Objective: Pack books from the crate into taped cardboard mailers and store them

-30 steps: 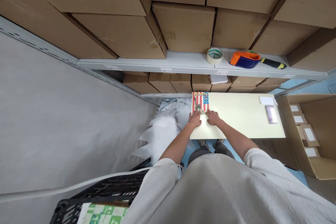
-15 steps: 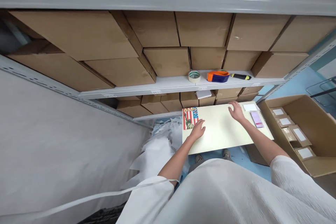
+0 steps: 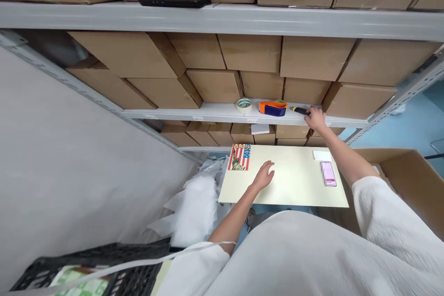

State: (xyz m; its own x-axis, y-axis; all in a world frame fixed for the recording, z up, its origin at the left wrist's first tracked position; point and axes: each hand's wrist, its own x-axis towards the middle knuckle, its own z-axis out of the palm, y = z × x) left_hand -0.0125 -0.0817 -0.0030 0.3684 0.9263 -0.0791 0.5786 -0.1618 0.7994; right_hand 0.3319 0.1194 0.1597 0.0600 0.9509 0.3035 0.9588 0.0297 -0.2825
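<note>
My right hand (image 3: 315,119) is at the middle shelf's front edge, its fingers closed on the right end of a black and yellow utility knife (image 3: 300,110). The hand hides that end of the knife; it still lies along the shelf. Left of it on the shelf are an orange and blue tape dispenser (image 3: 273,108) and a roll of tape (image 3: 244,105). My left hand (image 3: 264,176) is open over the pale tabletop (image 3: 287,185), fingers stretched and holding nothing. To its left lies a booklet (image 3: 239,157) with a flag and statue on its cover.
A phone (image 3: 328,174) and a white paper pad (image 3: 322,155) lie on the table's right side. Cardboard boxes (image 3: 215,87) fill the shelves. A large open carton (image 3: 402,171) stands at right, white packing sheets (image 3: 196,203) at lower left, beside a black crate (image 3: 138,259).
My right hand has moved from above the table up to the shelf and taken hold of the knife's end. My left hand stays over the table, now farther from the booklet. The view has shifted.
</note>
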